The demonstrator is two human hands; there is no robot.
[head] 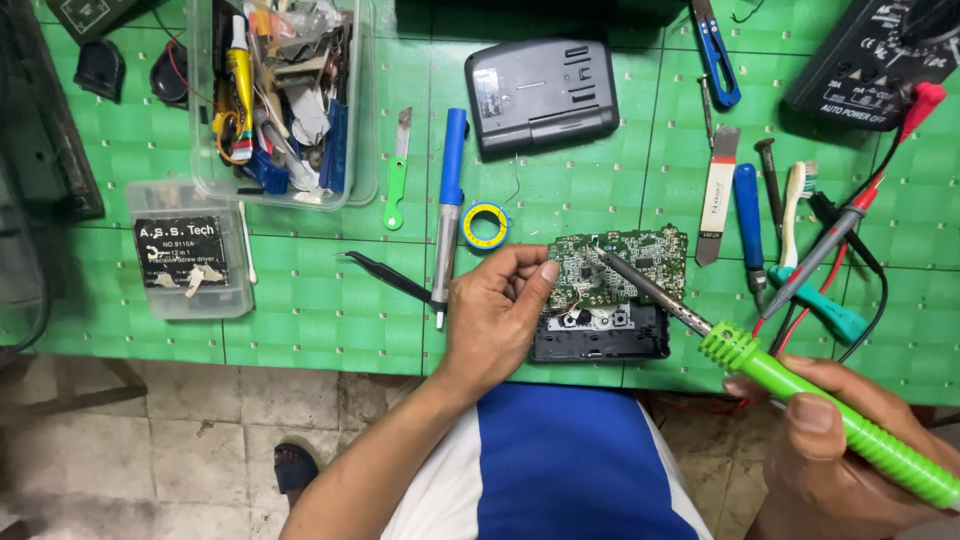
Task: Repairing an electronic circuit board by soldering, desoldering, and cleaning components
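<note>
Green iron in the right hand: ribbed, glossy plastic grip, with a dull grey metal shaft. The board under the left hand looks matt green, speckled with shiny solder and small dark parts. Below it, the black case is matt plastic. The mat has a slick, faintly glossy green surface with a grid. The clear box is see-through plastic, slightly cloudy. Tweezers are matt black. The blue pen pairs smooth plastic with a bright metal barrel.
</note>
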